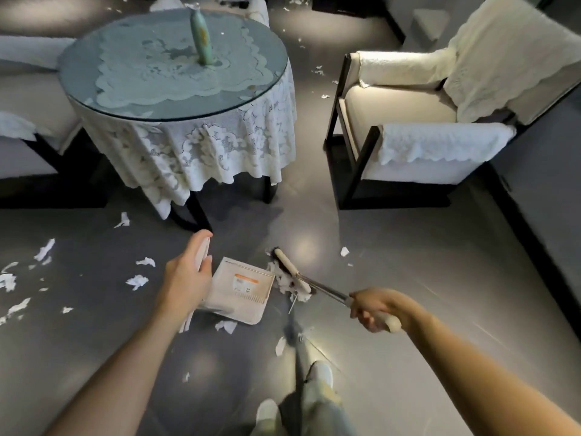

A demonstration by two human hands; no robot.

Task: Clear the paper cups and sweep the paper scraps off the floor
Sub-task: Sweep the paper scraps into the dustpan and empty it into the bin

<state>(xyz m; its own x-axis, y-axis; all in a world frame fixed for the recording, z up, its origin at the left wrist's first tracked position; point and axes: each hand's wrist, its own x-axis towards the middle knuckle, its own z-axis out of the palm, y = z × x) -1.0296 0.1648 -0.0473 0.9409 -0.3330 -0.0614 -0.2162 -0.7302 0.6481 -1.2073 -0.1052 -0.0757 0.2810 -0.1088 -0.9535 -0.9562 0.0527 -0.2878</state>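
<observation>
Open floor [408, 278] is lying free for me at lower right; the draped tabletop [78, 61], upper left, and the armchair [405, 105], upper right, are hemming a passage between them.

paper scraps [284, 283]: white, torn, heaped between dustpan [242, 291] lip and broom [295, 275] | others strewn across floor [408, 278]

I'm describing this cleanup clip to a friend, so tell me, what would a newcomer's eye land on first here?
Low in the middle, the left hand holds a white dustpan on the dark floor and the right hand a broom, with a heap of paper scraps between them. Torn paper bits litter the floor at left, and behind stands a round lace-draped table with a tall green vase.
</observation>
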